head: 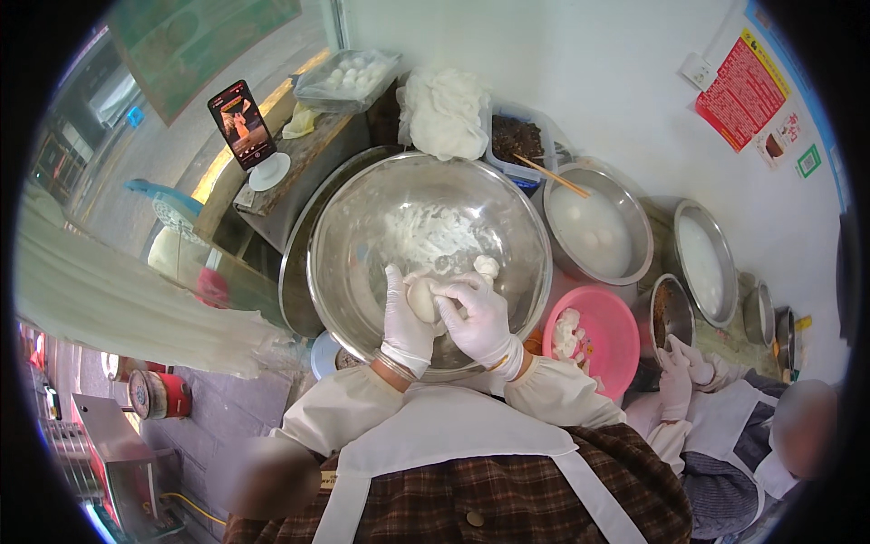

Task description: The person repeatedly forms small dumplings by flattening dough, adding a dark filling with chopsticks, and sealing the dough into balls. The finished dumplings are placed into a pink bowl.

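Observation:
Both of my hands wear thin white gloves and work over a large steel bowl (353, 224) with a white, floury film inside. A rounded, smooth piece of white dough (423, 300) rests in my left hand (408, 326), against its palm and fingers. My right hand (477, 319) pinches the right edge of that dough between thumb and fingertips. A small white lump, apparently dough (486, 266), lies in the bowl just beyond my right fingers. Whether the dough holds a filling cannot be seen.
A pink basin (622, 326) with white pieces and a steel basin of whitish liquid (646, 251) stand right. Behind are a tub of dark filling (516, 139) with chopsticks (554, 177), a white cloth (445, 112) and a propped phone (242, 126). A co-worker's gloved hands (676, 381) are at right.

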A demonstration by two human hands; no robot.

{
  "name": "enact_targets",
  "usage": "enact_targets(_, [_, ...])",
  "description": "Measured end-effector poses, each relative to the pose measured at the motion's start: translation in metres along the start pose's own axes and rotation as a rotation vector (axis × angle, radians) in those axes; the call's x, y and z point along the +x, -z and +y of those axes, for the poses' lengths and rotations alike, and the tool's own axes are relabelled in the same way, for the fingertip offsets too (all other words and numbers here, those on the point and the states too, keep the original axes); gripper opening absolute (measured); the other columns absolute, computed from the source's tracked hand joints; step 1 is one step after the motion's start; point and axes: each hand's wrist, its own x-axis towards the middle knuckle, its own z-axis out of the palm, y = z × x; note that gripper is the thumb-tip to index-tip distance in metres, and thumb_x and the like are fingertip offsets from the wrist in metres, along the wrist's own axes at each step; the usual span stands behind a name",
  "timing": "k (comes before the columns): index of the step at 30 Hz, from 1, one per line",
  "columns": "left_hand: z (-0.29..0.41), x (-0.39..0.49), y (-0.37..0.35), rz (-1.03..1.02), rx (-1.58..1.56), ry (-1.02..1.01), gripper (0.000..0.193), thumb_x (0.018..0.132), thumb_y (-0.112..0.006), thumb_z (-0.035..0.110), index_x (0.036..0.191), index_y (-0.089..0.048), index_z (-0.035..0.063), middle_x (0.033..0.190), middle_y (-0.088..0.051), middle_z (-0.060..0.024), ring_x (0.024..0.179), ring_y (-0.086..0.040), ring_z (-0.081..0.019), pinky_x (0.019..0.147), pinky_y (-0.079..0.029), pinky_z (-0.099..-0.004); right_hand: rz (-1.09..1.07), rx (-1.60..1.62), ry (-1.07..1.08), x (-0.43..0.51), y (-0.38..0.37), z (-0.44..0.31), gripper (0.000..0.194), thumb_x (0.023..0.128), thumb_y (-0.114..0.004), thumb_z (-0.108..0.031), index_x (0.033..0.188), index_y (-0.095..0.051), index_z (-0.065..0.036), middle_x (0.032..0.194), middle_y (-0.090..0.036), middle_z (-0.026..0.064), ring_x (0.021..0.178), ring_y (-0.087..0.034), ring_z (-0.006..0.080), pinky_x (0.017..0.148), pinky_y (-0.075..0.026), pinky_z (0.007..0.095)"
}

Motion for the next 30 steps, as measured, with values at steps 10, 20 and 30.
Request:
enact_targets(10, [0.015, 0.003, 0.003, -0.047, -0.054, 0.133, 0.070, 0.096, -0.027, 0.067, 0.121, -0.051, 0.0057, 0.119, -0.057, -0.0117, 0.112, -0.056, -0.0272, 0.094, -0.048, -0.0447, -0.209, 0.219, -0.038, 0.011, 0.020, -0.004, 0.039, 0.082, -0.068, -0.004, 0.120, -0.062, -0.007, 0.111, -0.065, 0.0136, 0.086, -0.065, 0.0233, 0.074, -0.053, 0.0298])
enact_targets(20, [0.012, -0.002, 0.004, -0.156, 0.208, 0.081, 0.075, 0.098, -0.028, 0.064, 0.135, -0.041, 0.0005, 0.125, -0.053, -0.0167, 0.120, -0.052, -0.0286, 0.100, -0.046, -0.0468, -0.258, 0.014, 0.024, 0.004, 0.021, 0.012, 0.033, 0.082, -0.066, -0.002, 0.115, -0.064, -0.006, 0.102, -0.068, 0.0109, 0.083, -0.068, 0.0224, 0.074, -0.055, 0.0297])
enact_targets(30, [0.011, -0.001, 0.014, -0.274, 0.139, 0.035, 0.104, 0.083, -0.074, 0.008, 0.148, 0.005, -0.0034, 0.122, -0.053, -0.0155, 0.113, -0.056, -0.0222, 0.093, -0.052, -0.0346, -0.131, 0.986, -0.743, 0.000, 0.023, 0.037, 0.031, 0.089, -0.062, 0.000, 0.120, -0.057, 0.003, 0.104, -0.064, 0.0087, 0.092, -0.063, 0.0159, 0.083, -0.053, 0.0286])
